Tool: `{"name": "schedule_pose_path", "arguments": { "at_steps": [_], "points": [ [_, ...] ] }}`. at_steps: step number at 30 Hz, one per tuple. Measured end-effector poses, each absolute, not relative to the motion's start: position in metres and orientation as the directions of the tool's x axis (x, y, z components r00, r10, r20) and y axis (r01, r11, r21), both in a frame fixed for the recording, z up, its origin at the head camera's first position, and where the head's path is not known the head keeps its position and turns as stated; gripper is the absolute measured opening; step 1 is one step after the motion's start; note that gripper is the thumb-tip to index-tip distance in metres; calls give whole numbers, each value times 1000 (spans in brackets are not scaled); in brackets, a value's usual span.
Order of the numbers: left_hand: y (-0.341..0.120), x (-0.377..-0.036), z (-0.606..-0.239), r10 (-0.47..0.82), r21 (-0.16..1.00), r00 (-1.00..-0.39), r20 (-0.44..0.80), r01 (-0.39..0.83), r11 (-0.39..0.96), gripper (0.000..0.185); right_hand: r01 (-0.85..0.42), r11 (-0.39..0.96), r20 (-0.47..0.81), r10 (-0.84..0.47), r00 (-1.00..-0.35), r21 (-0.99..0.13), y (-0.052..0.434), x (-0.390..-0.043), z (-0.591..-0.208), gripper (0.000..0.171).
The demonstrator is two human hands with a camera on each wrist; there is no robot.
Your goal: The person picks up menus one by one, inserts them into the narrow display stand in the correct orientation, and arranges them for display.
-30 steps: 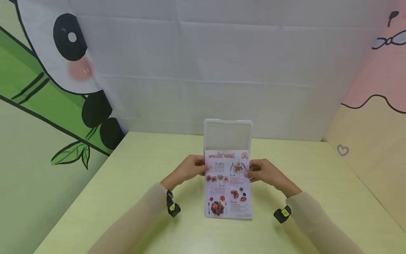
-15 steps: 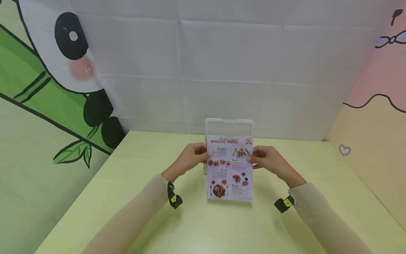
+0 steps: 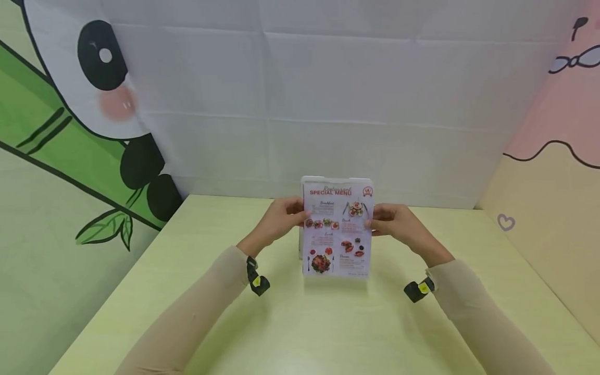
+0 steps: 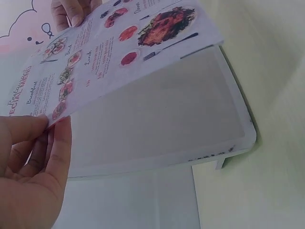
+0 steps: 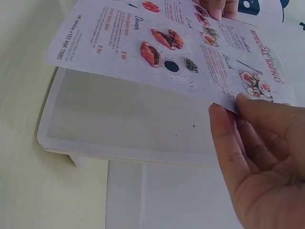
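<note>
Paper menu (image 3: 336, 229): printed side toward the person, held up in front of the stand near the desk's far edge, its lower edge just above the desk.
Stand (image 4: 162, 119): clear plastic frame, upright on the desk (image 3: 300, 323) behind the menu.
Left hand (image 3: 281, 221): thumb and fingers pinch the menu's left edge, keeping it flat.
Right hand (image 3: 396, 226): pinches the right edge likewise, so the sheet stays square with the stand.

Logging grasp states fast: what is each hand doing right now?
Left hand: pinches the left edge of the menu sheet.
Right hand: pinches the sheet's right edge.
</note>
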State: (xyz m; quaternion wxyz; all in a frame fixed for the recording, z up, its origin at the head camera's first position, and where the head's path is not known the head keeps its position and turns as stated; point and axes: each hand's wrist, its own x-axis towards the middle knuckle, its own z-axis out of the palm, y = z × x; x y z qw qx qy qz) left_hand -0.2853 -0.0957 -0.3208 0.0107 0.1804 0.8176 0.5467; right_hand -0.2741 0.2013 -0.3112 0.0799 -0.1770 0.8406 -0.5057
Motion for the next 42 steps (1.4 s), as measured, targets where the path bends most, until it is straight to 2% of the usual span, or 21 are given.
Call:
{"name": "schedule_pose_path", "arguments": {
  "at_steps": [12, 24, 32, 42],
  "points": [
    [-94, -298, -305, 239, 905, -947, 214, 284, 315, 22, -224, 461, 52, -355, -933, -859, 200, -291, -291, 31],
    [-93, -306, -287, 230, 897, -941, 250, 314, 312, 20, -215, 493, 63, -305, -950, -843, 198, -298, -272, 32],
    [-94, -312, -275, 221, 892, -928, 301, 356, 278, 20, -233, 458, 99, -299, -949, -858, 196, -302, -259, 31],
    [-92, -317, -262, 221, 891, -927, 304, 359, 279, 25, -246, 442, 140, -260, -955, -863, 199, -305, -246, 33]
  ]
}}
